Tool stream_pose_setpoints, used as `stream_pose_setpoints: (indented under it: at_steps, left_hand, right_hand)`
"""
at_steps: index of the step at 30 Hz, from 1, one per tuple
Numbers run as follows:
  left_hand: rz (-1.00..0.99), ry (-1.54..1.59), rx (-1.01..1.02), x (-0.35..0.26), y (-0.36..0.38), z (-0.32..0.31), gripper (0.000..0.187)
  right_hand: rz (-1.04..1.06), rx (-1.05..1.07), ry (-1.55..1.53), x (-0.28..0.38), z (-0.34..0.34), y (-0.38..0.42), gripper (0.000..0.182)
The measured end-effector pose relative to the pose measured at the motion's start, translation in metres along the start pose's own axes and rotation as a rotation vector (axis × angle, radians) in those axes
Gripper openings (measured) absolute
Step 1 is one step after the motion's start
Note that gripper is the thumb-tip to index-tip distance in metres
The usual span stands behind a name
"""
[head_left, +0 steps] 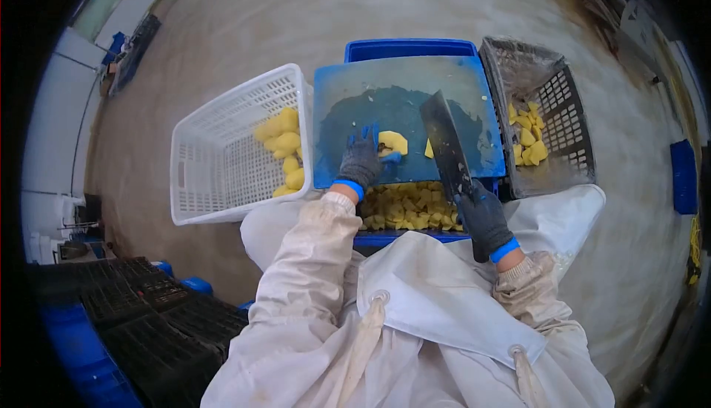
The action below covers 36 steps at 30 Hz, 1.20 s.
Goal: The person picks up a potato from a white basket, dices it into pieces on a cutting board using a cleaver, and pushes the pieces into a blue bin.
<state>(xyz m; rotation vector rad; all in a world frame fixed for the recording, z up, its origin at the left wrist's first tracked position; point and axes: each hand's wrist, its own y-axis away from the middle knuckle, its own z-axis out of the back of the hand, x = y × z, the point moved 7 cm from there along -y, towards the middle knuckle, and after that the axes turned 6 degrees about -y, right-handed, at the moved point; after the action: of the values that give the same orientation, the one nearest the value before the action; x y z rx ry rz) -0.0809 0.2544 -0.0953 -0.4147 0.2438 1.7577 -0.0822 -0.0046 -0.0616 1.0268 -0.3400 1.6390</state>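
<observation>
On the wet blue cutting board (404, 104), my left hand (361, 159), in a dark grey glove with blue fingertips, holds a cut potato piece (394, 141) between its fingers and thumb. A dark brown patch shows on the piece beside the hand. My right hand (483, 221), gloved alike, is closed around the handle of a broad dark cleaver (446, 141). Its blade is tilted over the board's right part. A small yellow potato piece (429, 148) lies just left of the blade, partly hidden by it.
A white crate (200, 163) with peeled potatoes (285, 141) stands left. Right is a dark plastic-lined crate (566, 111) with potato pieces (527, 135). Chopped potato (404, 208) fills a blue bin (370, 240) below the board. Black crates (148, 319) are stacked at lower left.
</observation>
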Motion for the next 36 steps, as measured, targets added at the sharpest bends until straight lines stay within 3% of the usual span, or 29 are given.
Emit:
stream_pose_setpoints:
  at_steps: [2,6,9,15,19,21,23,25,26,27,28,30,32,36]
  left_hand:
    - [-0.050,-0.177,0.035,0.007,0.013,-0.019,0.067]
    - [0.062,-0.040,0.099,0.015,0.012,-0.015,0.067]
    - [0.003,-0.116,-0.044,0.009,0.015,-0.011,0.063]
    - [0.043,-0.009,0.011,0.006,0.012,-0.008,0.062]
    - [0.032,-0.106,-0.005,0.011,0.008,-0.009,0.062]
    - [-0.119,0.020,0.032,0.010,0.009,-0.008,0.062]
    - [-0.224,-0.077,0.012,0.015,0.005,-0.009,0.061]
    - [-0.310,-0.167,-0.008,0.011,0.010,-0.009,0.060]
    - [-0.173,-0.110,-0.001,0.019,0.012,-0.005,0.056]
    - [-0.038,-0.057,0.005,0.027,0.013,-0.002,0.053]
    - [-0.041,-0.060,0.008,0.022,0.014,-0.002,0.053]
    - [0.173,0.140,-0.108,0.026,0.017,-0.001,0.051]
    - [0.201,0.172,-0.080,0.024,0.016,-0.008,0.050]
    - [0.258,0.209,-0.124,0.023,0.016,-0.013,0.046]
  right_hand:
    - [0.237,-0.004,0.092,0.016,-0.002,0.011,0.030]
    - [0.228,0.054,0.190,0.022,-0.022,0.014,0.026]
    - [0.218,0.063,0.257,0.023,-0.030,0.013,0.022]
    - [0.199,0.165,0.395,0.029,-0.037,-0.001,0.022]
    - [0.144,0.202,0.440,0.019,-0.058,-0.027,0.026]
    - [0.137,0.197,0.448,0.014,-0.062,-0.033,0.028]
    - [0.012,0.230,0.172,0.000,-0.055,-0.036,0.031]
    - [0.137,0.166,0.207,-0.002,-0.043,-0.022,0.030]
    - [0.260,0.099,0.232,0.004,-0.038,-0.012,0.030]
    - [0.260,0.098,0.229,0.007,-0.035,-0.007,0.030]
    - [0.243,0.101,0.231,0.010,-0.031,-0.002,0.029]
    - [0.224,0.103,0.232,0.014,-0.027,0.002,0.028]
    - [0.123,0.153,0.136,0.011,-0.030,0.004,0.025]
    - [0.170,0.108,0.125,0.017,-0.033,0.005,0.024]
